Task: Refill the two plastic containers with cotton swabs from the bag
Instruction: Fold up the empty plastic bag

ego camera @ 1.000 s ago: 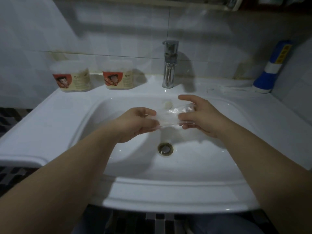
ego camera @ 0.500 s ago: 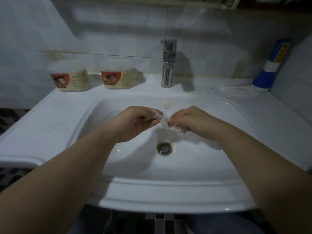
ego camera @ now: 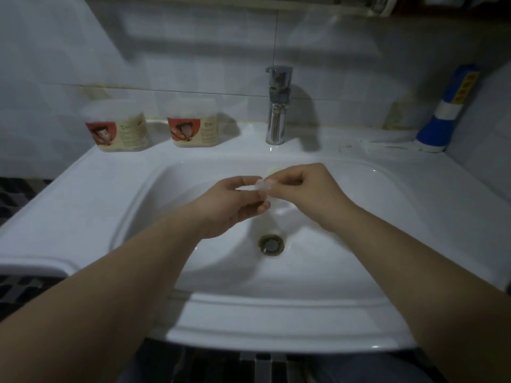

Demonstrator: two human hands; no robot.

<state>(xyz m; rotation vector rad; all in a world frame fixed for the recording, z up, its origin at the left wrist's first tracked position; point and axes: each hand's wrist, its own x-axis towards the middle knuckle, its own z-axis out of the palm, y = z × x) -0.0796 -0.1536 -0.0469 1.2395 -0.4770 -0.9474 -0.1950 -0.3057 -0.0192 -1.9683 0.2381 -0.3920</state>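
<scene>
Two round plastic containers with red-and-cream labels stand lidded on the sink ledge at the back left, the left container (ego camera: pixel 117 125) and the right container (ego camera: pixel 192 123) side by side. Over the basin, my left hand (ego camera: pixel 233 203) and my right hand (ego camera: pixel 304 189) meet and both pinch a small crumpled clear plastic bag (ego camera: pixel 265 187) between their fingertips. The bag is scrunched tight; I cannot tell what is inside it.
A chrome tap (ego camera: pixel 278 106) rises at the back middle of the white sink (ego camera: pixel 96 194). The drain (ego camera: pixel 271 244) lies below my hands. A blue and white bottle (ego camera: pixel 448 109) leans in the back right corner. Dark patterned floor shows at the left.
The clear bag was stretched out between my hands a second ago; my hands have come together and the bag is now bunched up small between the fingertips.
</scene>
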